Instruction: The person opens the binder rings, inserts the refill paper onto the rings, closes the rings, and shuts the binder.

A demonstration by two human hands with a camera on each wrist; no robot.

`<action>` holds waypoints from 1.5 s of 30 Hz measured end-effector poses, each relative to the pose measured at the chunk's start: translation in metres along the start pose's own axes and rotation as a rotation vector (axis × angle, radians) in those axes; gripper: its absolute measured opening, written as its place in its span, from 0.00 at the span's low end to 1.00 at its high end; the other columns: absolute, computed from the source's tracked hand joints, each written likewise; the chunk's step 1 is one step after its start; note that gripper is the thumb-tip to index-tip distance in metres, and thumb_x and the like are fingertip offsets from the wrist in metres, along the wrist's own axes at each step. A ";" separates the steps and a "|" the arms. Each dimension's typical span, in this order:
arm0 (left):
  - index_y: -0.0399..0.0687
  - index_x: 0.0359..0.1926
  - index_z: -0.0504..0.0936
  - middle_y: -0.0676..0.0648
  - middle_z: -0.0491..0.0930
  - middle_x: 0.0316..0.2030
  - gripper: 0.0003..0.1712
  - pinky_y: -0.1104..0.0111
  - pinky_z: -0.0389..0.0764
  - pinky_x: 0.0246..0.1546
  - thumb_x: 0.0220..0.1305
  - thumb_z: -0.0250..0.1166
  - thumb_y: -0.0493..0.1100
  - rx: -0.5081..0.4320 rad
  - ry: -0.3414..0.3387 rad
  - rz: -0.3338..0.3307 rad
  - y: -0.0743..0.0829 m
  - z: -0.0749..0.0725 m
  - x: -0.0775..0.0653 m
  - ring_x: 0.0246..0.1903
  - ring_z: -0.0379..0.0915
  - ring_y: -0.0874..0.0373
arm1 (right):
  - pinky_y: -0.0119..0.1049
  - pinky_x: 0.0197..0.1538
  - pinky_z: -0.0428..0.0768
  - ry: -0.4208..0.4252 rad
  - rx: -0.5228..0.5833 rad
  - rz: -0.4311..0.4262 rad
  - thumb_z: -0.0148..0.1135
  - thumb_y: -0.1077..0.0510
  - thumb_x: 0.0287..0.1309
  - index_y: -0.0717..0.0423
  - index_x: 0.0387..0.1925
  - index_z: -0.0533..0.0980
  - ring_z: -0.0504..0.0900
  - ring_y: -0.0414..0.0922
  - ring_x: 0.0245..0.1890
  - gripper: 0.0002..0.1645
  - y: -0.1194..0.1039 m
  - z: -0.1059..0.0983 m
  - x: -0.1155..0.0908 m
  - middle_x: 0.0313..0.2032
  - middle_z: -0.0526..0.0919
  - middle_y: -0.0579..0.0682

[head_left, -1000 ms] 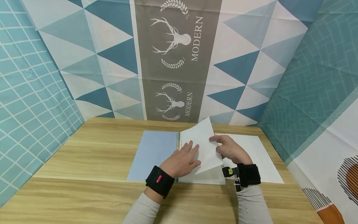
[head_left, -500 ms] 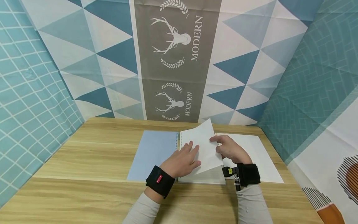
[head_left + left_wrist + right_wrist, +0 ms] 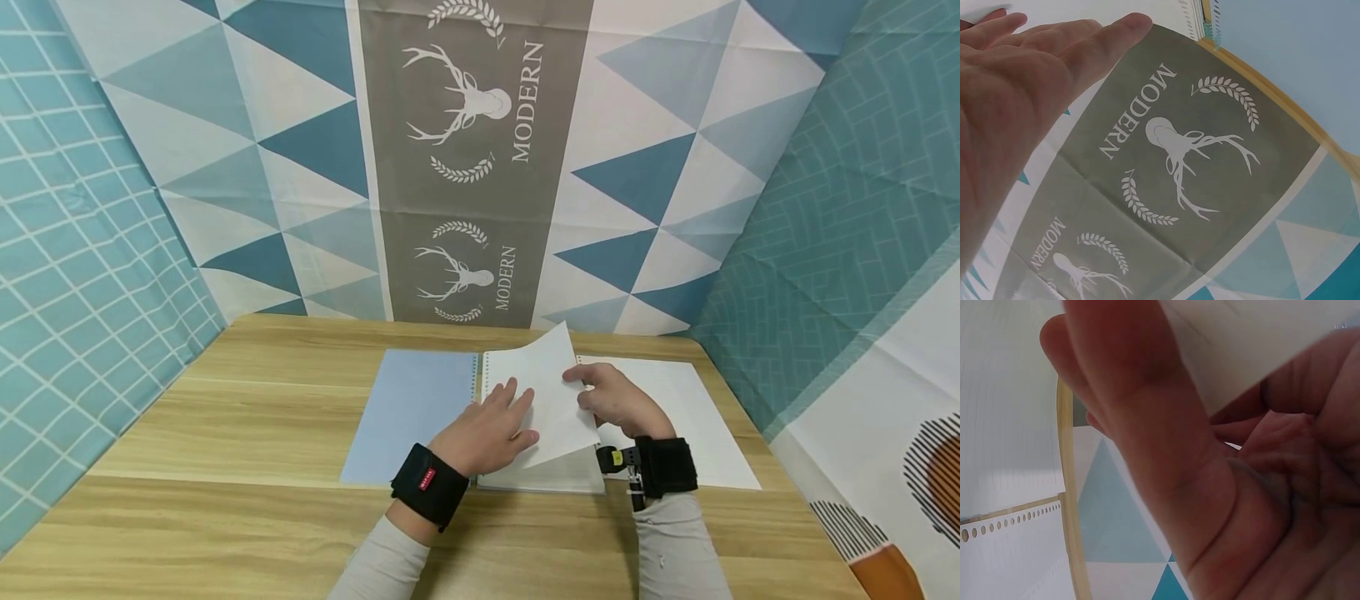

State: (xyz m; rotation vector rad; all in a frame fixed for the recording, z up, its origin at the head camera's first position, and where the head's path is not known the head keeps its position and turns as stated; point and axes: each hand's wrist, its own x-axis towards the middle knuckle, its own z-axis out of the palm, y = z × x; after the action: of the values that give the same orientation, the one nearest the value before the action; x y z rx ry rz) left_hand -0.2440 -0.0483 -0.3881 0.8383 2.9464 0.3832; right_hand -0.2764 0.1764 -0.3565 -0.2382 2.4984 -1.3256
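Observation:
A loose-leaf notebook lies open across the table, with its blue cover (image 3: 420,400) on the left and a stack of white punched pages (image 3: 551,479) in the middle. From this stack a white sheet (image 3: 558,417) lifts, its far right corner bent upward. My right hand (image 3: 621,402) pinches the sheet's right edge between thumb and fingers; the paper's corner shows between them in the right wrist view. Across the sheet's left part lies my left hand (image 3: 489,429), fingers spread and fairly straight. In the left wrist view its palm side hides part of the pages.
More white punched paper (image 3: 686,417) lies to the right of the stack, partly behind my right hand; faint ruled lines show in the right wrist view. The wooden table (image 3: 225,450) ends at a patterned cloth wall (image 3: 465,167) and two teal side curtains.
The sheet's raised far corner has sunk slightly. Both hands have stayed nearly where they were, with the right still pinching the sheet.

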 end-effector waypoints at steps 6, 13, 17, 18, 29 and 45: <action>0.50 0.79 0.59 0.38 0.56 0.79 0.37 0.44 0.70 0.69 0.78 0.50 0.61 0.000 -0.009 0.002 -0.001 0.001 0.000 0.78 0.54 0.43 | 0.42 0.36 0.87 -0.004 -0.007 0.001 0.44 0.72 0.62 0.71 0.68 0.67 0.86 0.46 0.33 0.31 0.001 0.000 0.001 0.67 0.69 0.71; 0.49 0.79 0.60 0.37 0.56 0.78 0.37 0.44 0.69 0.69 0.78 0.50 0.61 -0.005 -0.020 -0.003 0.000 0.001 0.001 0.78 0.54 0.42 | 0.41 0.35 0.86 -0.002 -0.012 0.010 0.45 0.72 0.63 0.71 0.68 0.68 0.85 0.46 0.33 0.30 0.001 0.000 0.001 0.68 0.68 0.71; 0.49 0.78 0.60 0.38 0.56 0.79 0.37 0.44 0.69 0.70 0.77 0.51 0.61 -0.002 -0.018 -0.005 0.000 0.000 0.001 0.78 0.54 0.42 | 0.41 0.35 0.86 -0.011 -0.010 0.007 0.45 0.72 0.63 0.71 0.68 0.67 0.85 0.46 0.33 0.30 0.001 -0.001 0.000 0.63 0.72 0.70; 0.49 0.78 0.60 0.38 0.56 0.78 0.37 0.44 0.69 0.69 0.77 0.51 0.61 0.002 -0.016 -0.004 0.000 0.000 0.001 0.78 0.55 0.42 | 0.41 0.35 0.86 -0.013 -0.006 0.007 0.45 0.72 0.63 0.71 0.68 0.67 0.85 0.46 0.33 0.30 0.000 -0.001 0.000 0.61 0.74 0.69; 0.48 0.78 0.61 0.37 0.57 0.78 0.37 0.47 0.70 0.70 0.77 0.53 0.60 0.007 -0.030 -0.017 0.000 0.001 0.000 0.77 0.56 0.42 | 0.44 0.36 0.88 -0.004 -0.028 0.030 0.46 0.70 0.65 0.72 0.67 0.68 0.86 0.47 0.34 0.29 0.001 0.003 0.001 0.58 0.77 0.68; 0.48 0.77 0.63 0.37 0.59 0.77 0.36 0.47 0.70 0.70 0.76 0.55 0.59 0.005 -0.067 -0.036 -0.001 0.002 -0.001 0.77 0.57 0.43 | 0.42 0.34 0.86 -0.012 -0.056 0.023 0.47 0.72 0.63 0.69 0.67 0.69 0.84 0.46 0.32 0.30 0.003 0.003 0.004 0.65 0.71 0.69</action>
State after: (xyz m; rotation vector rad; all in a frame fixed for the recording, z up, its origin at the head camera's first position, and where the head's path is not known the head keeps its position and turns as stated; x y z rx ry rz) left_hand -0.2440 -0.0494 -0.3904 0.7814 2.8981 0.3387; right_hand -0.2792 0.1749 -0.3616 -0.2285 2.5224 -1.2433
